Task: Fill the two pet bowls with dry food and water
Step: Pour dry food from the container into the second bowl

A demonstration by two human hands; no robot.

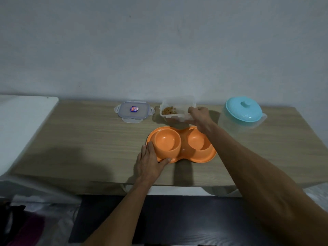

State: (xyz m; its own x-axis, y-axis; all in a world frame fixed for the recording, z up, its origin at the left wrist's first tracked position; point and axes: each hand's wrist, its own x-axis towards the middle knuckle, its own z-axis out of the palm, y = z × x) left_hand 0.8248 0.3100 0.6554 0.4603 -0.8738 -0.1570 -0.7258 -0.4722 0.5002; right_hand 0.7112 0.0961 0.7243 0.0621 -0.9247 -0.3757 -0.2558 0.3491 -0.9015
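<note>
An orange double pet bowl (182, 158) lies on the wooden table (88, 139), both cups (167, 140) (196, 139) dry and bare inside. My left hand (150, 160) rests flat against the bowl's front left rim, thumb on the edge. Behind the bowl stands a clear plastic box (174, 108) without its lid, some brown dry food (169, 110) in it. My right hand (199, 115) grips the box's right side. The box's lid (134, 110) lies flat to its left. A clear water jug with a turquoise lid (244, 109) stands at the back right.
A white surface (23, 125) adjoins the table on the left. A grey wall rises right behind the table. Below the front edge are a dark floor and some cloth at the lower left (21, 226).
</note>
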